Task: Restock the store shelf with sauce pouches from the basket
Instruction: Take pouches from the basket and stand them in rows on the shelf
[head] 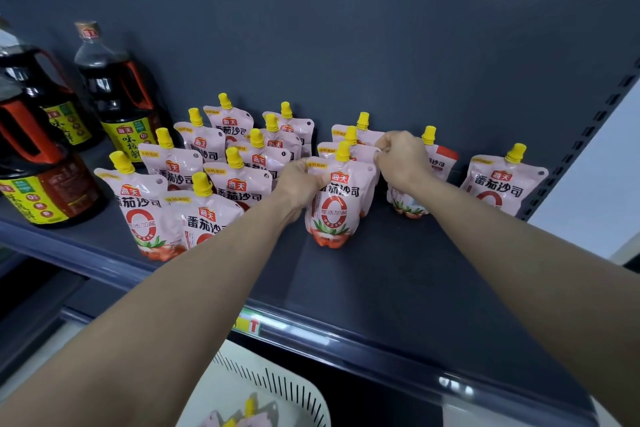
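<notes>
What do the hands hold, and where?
Left hand grips the front pouch by its top left corner; right hand pinches a top right corner; pouch unclear.

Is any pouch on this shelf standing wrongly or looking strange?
One thing: the pink sauce pouch with a yellow cap behind the right hand shows a red patch at its top corner, which no other pouch shows; perhaps it is turned. Nothing looks spilled.

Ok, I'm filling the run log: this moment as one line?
left hand: grips front pouch | right hand: pinches its corner | shelf: other pouches standing | basket: more pouches inside
</notes>
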